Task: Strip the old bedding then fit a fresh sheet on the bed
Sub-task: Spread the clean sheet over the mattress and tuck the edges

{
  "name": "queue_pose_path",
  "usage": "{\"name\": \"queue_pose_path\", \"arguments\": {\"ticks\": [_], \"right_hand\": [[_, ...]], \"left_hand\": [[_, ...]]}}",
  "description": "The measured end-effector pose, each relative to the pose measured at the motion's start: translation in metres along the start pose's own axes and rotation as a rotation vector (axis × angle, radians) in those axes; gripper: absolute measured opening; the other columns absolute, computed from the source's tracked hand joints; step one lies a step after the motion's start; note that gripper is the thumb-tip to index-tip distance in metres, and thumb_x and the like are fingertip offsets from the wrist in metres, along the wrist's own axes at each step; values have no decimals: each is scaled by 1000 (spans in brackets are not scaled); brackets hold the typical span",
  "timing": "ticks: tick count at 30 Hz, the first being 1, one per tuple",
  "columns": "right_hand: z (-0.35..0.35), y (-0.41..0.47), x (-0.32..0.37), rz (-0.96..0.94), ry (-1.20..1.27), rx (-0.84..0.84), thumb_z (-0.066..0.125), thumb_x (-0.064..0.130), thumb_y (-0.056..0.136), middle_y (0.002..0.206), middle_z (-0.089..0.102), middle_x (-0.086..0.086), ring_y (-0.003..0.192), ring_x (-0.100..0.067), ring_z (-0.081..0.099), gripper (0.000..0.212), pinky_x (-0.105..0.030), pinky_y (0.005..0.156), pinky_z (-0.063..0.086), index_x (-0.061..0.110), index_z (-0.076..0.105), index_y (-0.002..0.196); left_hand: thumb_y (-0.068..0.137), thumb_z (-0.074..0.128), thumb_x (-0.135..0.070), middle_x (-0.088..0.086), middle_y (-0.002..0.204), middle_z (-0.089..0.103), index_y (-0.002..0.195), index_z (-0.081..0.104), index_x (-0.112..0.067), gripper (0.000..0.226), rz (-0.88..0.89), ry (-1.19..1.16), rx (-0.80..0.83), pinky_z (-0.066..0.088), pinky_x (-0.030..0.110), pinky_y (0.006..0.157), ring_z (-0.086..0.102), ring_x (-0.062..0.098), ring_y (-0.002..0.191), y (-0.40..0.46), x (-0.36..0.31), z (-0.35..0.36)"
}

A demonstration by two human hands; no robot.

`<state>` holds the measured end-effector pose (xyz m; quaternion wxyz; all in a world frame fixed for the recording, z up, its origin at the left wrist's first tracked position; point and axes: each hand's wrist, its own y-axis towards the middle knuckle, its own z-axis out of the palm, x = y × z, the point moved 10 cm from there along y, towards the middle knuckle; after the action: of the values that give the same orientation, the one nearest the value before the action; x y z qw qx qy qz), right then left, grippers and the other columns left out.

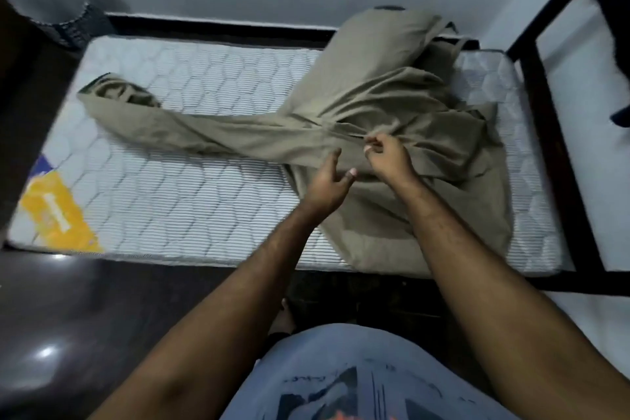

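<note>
Two bare hands reach over a rumpled olive-tan sheet [392, 102] that lies bunched across the right half of the bed. The right hand [387, 157] pinches a ridge of the soft, creased cloth between curled fingers and thumb. The left hand [329, 184] hovers just beside it with fingers spread and relaxed, holding nothing; whether its fingertips touch the cloth cannot be told. One long twisted arm of the fabric trails leftward to a small crumpled end, and a plump mound of it rises against the far wall. Beneath lies a white mattress [177, 187], quilted in a rounded honeycomb pattern with fine ribbed lines, its left end bare and bearing a slanted yellow label [56, 215]. A dark bed frame [545, 133] edges the right side. A round woven basket [51, 0] stands at upper left.
</note>
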<state>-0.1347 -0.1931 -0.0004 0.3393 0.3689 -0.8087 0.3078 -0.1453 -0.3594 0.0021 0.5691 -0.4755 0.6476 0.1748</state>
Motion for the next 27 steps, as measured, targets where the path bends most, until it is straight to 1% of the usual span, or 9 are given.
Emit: {"name": "queue_pose_path", "arguments": {"ticks": [2,6,10,14,16,19,21,25,27], "right_hand": [[38,-10,36,-62,-12,38,59,12,94,120,70,-11,112,-24,64,25,-31,98,48,7,68,118],[112,-35,89,-141,-30,147,60,11,95,118,70,-14,111,-27,66,24,-28,94,47,5,68,117],[169,-54,126,-210,-59,251,61,9,96,121,69,-13,111,-24,64,24,-15,86,40,3,67,119],[227,-63,145,-255,-121,367,62,8,94,116,70,-13,109,-28,66,22,-30,95,49,5,68,115],[254,-63,156,-258,-136,444,63,11,94,117,70,-11,108,-27,67,23,-39,100,50,8,67,116],[280,-57,185,-318,-173,485,61,11,96,121,69,-11,110,-22,64,28,-23,92,45,5,65,123],[296,-49,205,-345,-149,511,59,9,97,118,68,-10,106,-17,62,29,-16,84,41,2,63,125],[321,-25,233,-347,-100,551,58,13,97,111,69,-7,107,-24,65,25,-35,94,52,5,64,120],[328,-11,239,-331,-94,555,58,12,97,110,67,-5,107,-23,64,26,-33,95,51,5,65,121]], "left_hand": [[98,66,-27,10,155,43,156,33,-9,69,1,-14,-39,48,33,106,59,19,124,-21,8,-40],[89,66,-40,3,147,51,153,40,-12,75,-41,-92,-133,53,44,103,66,23,116,-56,38,-110],[100,63,-20,2,143,49,151,41,-11,56,-81,-102,-272,50,21,91,66,18,109,-80,65,-173],[101,62,-28,11,152,46,152,40,-13,58,-153,-136,-379,51,32,99,66,20,107,-94,101,-218],[101,62,-29,11,151,47,152,40,-15,57,-181,-169,-435,51,33,98,64,14,100,-97,112,-239],[102,61,-30,9,151,47,152,40,-18,56,-196,-162,-463,49,29,92,59,-2,92,-94,116,-266],[102,60,-31,7,149,48,153,40,-19,56,-186,-163,-488,48,27,89,61,4,93,-90,114,-287],[102,61,-29,4,143,53,148,44,-19,51,-179,-165,-563,52,29,90,57,-13,88,-69,115,-329],[101,61,-28,3,138,56,143,49,-20,44,-175,-189,-589,54,31,90,54,-22,84,-53,117,-341]]}}
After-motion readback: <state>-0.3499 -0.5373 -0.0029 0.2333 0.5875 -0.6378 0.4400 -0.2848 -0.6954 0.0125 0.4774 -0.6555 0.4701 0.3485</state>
